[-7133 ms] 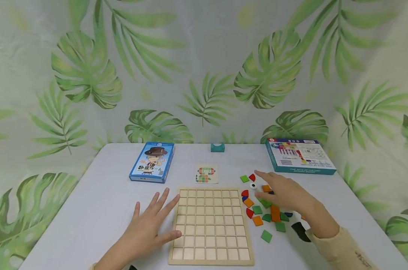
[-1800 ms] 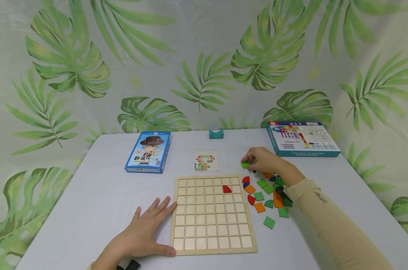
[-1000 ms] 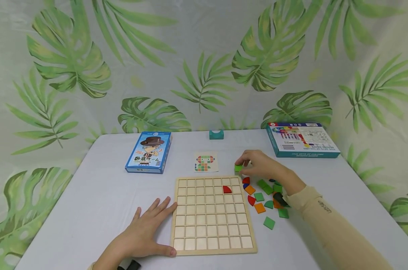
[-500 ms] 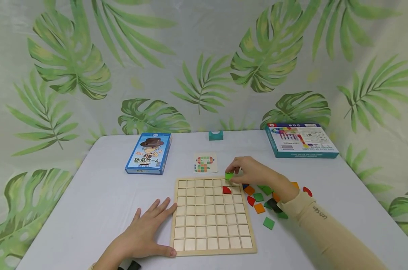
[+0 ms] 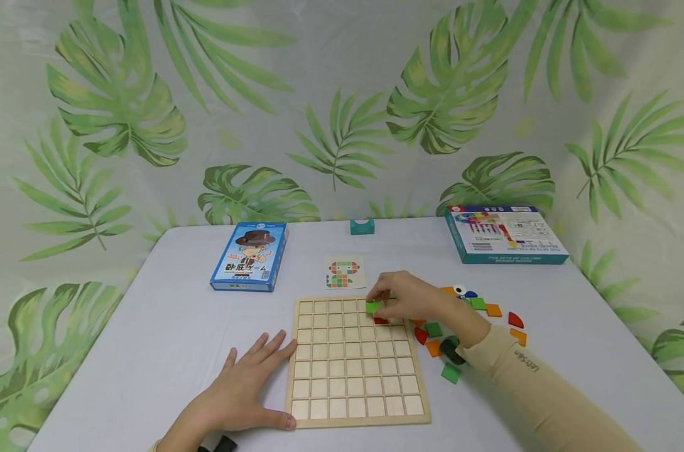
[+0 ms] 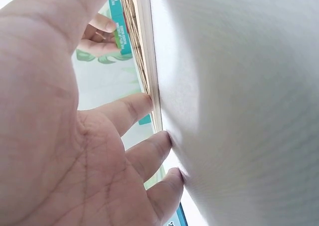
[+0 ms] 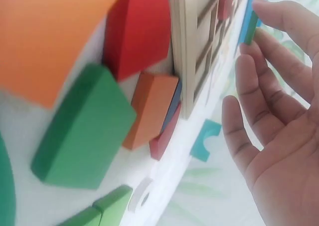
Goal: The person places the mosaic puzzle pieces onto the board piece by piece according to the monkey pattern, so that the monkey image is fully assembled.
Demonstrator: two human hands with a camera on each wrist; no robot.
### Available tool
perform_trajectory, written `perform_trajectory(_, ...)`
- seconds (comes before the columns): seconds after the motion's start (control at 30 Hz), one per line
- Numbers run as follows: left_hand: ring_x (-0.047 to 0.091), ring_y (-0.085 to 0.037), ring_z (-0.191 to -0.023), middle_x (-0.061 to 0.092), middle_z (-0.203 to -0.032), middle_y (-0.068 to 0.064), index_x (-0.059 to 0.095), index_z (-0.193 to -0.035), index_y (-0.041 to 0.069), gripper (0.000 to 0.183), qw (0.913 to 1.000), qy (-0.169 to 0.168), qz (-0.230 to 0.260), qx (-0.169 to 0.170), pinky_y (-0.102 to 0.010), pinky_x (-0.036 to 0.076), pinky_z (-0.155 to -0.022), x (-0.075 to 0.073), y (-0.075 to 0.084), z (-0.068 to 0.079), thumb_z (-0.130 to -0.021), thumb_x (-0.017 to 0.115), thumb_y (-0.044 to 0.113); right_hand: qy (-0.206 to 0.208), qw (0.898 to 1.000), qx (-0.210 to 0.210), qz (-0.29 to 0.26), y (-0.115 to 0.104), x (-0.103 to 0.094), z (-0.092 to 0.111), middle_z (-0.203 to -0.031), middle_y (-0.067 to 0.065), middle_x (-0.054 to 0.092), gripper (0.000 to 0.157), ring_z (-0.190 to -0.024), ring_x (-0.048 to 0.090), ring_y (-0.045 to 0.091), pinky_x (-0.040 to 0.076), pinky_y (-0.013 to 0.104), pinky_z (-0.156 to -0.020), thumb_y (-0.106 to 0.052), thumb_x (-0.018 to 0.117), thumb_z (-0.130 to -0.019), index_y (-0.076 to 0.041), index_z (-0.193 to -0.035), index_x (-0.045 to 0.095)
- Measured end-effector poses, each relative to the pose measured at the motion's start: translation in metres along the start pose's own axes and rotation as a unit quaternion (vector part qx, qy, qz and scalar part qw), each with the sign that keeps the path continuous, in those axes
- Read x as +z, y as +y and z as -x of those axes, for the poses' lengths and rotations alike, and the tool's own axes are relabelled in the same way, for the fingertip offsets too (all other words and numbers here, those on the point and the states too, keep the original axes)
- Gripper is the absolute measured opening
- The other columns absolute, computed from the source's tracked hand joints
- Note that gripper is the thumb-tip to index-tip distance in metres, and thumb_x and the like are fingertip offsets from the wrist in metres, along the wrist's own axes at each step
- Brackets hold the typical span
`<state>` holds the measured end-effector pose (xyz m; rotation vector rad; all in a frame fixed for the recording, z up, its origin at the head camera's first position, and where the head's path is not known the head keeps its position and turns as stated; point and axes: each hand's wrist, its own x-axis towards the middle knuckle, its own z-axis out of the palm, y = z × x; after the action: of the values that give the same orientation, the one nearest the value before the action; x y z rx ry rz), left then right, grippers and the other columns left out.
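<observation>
My right hand [image 5: 404, 296] pinches a light green square tile [image 5: 372, 307] between thumb and fingers, over the top rows of a wooden grid board [image 5: 327, 367]. The tile shows edge-on in the right wrist view, at the fingertips. Just below it, a red quarter-circle piece [image 5: 380, 321] sits in a grid cell, partly covered by the hand. My left hand [image 5: 248, 389] lies spread at the board's left side, its thumb and index finger touching the rim. Behind the board lies a card [image 5: 344, 274] with a coloured mosaic figure.
Loose green, orange [image 5: 493, 310], red [image 5: 515, 320] and blue pieces are scattered right of the board, with a round eye piece [image 5: 460, 290] among them. Farther back stand a blue game box [image 5: 250, 256], a teal arch block [image 5: 362, 227] and a white-and-teal box [image 5: 508, 235].
The red quarter-circle has come from the loose pieces into a cell. My right hand then took the green tile and carried it left over the board. My left hand has come against the rim.
</observation>
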<state>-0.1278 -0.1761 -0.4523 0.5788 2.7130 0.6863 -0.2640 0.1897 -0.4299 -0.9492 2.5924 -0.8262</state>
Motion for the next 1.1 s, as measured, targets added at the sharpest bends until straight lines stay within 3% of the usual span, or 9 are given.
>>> perform_trajectory(0.4,0.021,-0.045,-0.166,0.028,-0.179,-0.006,0.039,-0.168,0.026,0.126,1.0000,0.001,-0.007,0.002,-0.093,0.009,-0.115,-0.001,0.002,0.002,-0.064,0.090,0.076,-0.020,0.998,-0.043,0.037,-0.001,0.010,-0.004,-0.105,-0.004,0.072,0.025,-0.092,0.065,0.008,0.057,0.022,-0.082,-0.028,0.083,-0.096,-0.013,-0.117,0.082)
perform_trajectory(1.1,0.019,-0.043,-0.167,0.027,-0.179,-0.005,0.039,-0.168,0.028,0.126,1.0000,0.000,-0.002,-0.002,-0.092,0.007,-0.116,0.000,0.000,0.000,-0.063,0.090,0.077,-0.032,0.998,-0.032,0.047,-0.005,0.013,-0.005,-0.105,-0.005,0.070,0.025,-0.091,0.061,0.009,0.055,0.022,-0.081,-0.028,0.083,-0.097,-0.015,-0.119,0.082)
